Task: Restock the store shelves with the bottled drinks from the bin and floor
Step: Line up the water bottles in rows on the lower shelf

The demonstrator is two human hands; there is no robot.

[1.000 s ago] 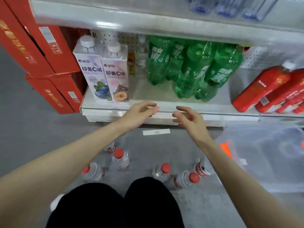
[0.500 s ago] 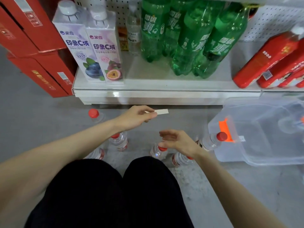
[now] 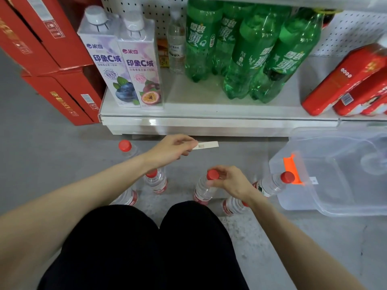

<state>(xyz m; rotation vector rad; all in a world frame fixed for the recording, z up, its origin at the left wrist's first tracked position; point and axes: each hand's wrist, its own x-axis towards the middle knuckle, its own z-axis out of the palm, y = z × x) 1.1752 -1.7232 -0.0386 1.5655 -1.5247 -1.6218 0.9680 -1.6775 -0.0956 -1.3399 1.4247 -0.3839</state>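
Note:
Several clear water bottles with red caps stand or lie on the grey floor in front of my knees. My right hand grips the neck of one upright water bottle just below its red cap. My left hand hovers with loosely curled fingers above another upright bottle and holds nothing. Another bottle leans against the clear plastic bin at the right. The bottom shelf lies ahead, with bare room between the cartons and the green bottles.
On the shelf stand two juice cartons, a clear bottle at the back, several green soda bottles and red bottles lying at the right. Red boxes are stacked at the left. A paper slip lies on the floor.
Both hands dropped from the shelf edge toward the floor. My right hand reached the bottle's cap and now grips its neck. My view tilted down and closer.

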